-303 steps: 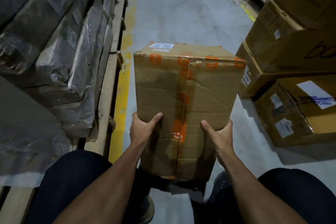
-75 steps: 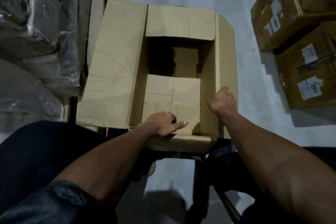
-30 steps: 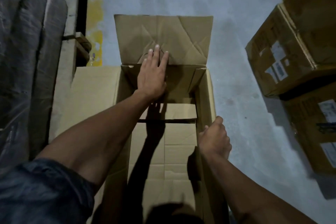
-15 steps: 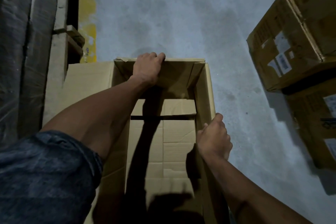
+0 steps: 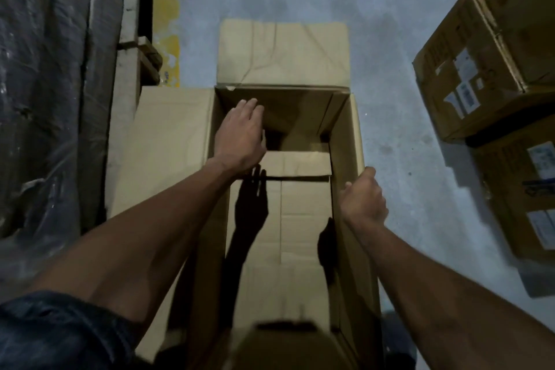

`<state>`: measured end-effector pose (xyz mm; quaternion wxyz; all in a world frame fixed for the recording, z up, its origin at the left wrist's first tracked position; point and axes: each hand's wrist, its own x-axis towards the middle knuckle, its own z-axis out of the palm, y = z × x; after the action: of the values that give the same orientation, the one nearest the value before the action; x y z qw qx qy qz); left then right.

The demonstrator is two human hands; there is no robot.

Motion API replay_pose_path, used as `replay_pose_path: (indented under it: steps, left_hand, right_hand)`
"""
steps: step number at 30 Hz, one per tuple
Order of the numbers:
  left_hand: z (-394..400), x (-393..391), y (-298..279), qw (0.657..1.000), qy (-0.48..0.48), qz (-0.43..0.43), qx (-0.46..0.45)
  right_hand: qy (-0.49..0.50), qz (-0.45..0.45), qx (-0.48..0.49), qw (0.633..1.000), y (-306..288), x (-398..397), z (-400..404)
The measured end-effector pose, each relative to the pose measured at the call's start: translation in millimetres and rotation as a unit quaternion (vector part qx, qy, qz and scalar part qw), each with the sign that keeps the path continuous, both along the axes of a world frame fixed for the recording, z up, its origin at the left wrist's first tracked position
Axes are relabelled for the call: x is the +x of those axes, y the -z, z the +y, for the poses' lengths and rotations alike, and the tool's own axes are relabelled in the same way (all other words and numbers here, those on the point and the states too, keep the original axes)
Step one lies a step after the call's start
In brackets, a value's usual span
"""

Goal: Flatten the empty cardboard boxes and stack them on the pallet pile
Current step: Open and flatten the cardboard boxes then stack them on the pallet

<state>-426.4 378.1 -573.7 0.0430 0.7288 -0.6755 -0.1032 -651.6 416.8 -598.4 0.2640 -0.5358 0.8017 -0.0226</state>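
Two hands work one open cardboard box (image 5: pixel 303 219) standing on the grey floor (image 5: pixel 399 117), its flaps spread — the far flap (image 5: pixel 282 52) lies flat on the concrete, the left flap (image 5: pixel 172 141) folds outward toward the wrapped pallet goods (image 5: pixel 51 84). The left hand (image 5: pixel 241 135) reaches into the box at its far inner wall, fingers straight and close together, pressing or about to press; contact cannot be confirmed. The right hand (image 5: pixel 363 200) grips the top edge of the right wall (image 5: pixel 348 159), fingers curled over it.

The box is not yet flat, and the pallet pile for stacking is not clearly in view. Judging from here, the bottom flaps look closed, so pushing the walls sideways may buckle or tear the board rather than fold it along its creases. The left arm deep inside could be pinched if the right wall collapses inward. The left flap may also snag on the pallet edge.

Stacked boxes (image 5: pixel 480 75) at right carry white labels (image 5: pixel 464 93) — their print is too blurred to read. No brand shows on the open box.
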Motion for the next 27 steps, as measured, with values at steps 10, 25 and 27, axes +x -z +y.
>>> replay_pose_path:
  steps: [10,25,27]
  left_hand:
    - [166.6,10.1,5.3,0.978,-0.201,-0.002,0.047]
    - [231.2,2.8,30.2,0.894,-0.393,0.165,0.137]
    - [228.5,2.6,28.8,0.890,-0.397,0.179,0.135]
  right_hand:
    - [-0.022,0.029,0.041,0.999,-11.3,-23.8,58.6]
    - [-0.027,-0.011,0.097,0.995,-4.3,-44.6,102.0]
    - [-0.027,-0.033,0.097,0.994,-7.2,-46.2,101.5]
